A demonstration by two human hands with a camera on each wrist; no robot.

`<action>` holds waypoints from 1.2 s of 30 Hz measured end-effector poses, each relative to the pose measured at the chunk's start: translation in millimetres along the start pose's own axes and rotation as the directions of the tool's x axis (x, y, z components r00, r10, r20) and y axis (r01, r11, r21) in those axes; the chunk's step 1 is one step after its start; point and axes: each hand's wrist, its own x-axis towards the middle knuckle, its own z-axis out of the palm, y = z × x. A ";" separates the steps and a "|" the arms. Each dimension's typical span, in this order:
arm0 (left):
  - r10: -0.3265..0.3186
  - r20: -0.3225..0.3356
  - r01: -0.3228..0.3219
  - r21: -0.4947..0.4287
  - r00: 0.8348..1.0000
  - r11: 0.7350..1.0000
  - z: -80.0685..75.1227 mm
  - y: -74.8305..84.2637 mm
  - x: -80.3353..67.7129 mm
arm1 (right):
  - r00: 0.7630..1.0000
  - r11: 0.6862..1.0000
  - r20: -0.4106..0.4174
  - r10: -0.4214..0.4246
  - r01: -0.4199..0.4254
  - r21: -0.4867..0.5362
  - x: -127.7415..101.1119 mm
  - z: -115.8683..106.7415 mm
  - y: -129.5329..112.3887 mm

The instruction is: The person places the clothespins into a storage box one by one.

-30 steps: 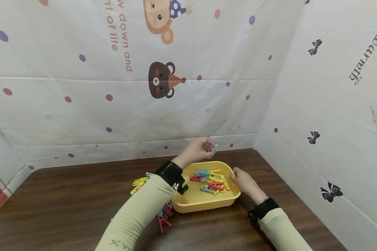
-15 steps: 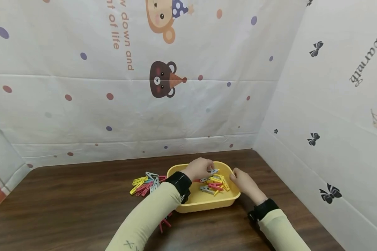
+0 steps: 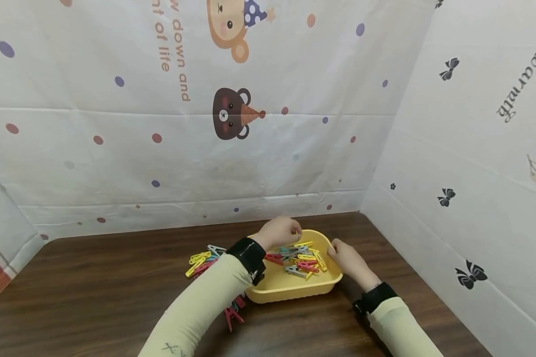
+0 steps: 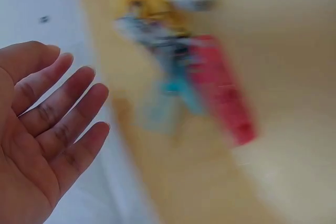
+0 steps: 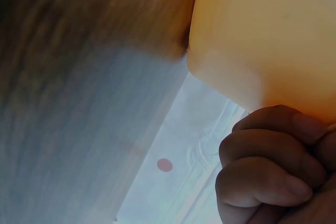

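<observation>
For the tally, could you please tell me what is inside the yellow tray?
The yellow tray holds a loose pile of coloured clothespins: red, yellow, grey, teal. The left hand hovers above, hiding the tray's far-left corner.

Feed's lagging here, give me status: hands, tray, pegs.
Left hand open, empty, above yellow tray. Right hand gripping tray's right rim. Pegs in tray; more pegs on table left of it. Nothing in the way.

**Dark wood table, corner setup**

Table (image 3: 94,297): brown wood grain, set vs printed white sheets at back & right. On it: yellow tray (image 3: 290,292) near back-right corner, loose pile of coloured clothespins (image 3: 205,260) just left of tray, more red pegs (image 3: 232,313) at tray's front-left.
</observation>
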 end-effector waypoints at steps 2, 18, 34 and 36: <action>0.024 -0.055 -0.027 -0.058 0.998 0.998 -17.7 4.3 -0.6 | 1.000 1.000 0.002 0.001 -0.001 0.004 -0.1 0.1 -0.1; 0.109 -0.162 -0.123 -0.083 0.981 0.989 -113.7 17.3 -86.8 | 1.000 1.000 0.020 0.019 -0.019 0.003 0.9 1.4 0.9; -0.286 -0.053 0.288 0.028 0.957 0.957 -72.4 -82.5 -174.4 | 1.000 1.000 0.021 0.012 -0.013 0.006 1.3 0.1 1.1; -0.331 -0.056 0.333 0.035 0.942 0.942 -64.3 -96.2 -182.0 | 1.000 1.000 0.019 0.010 -0.010 0.004 1.8 -0.1 1.6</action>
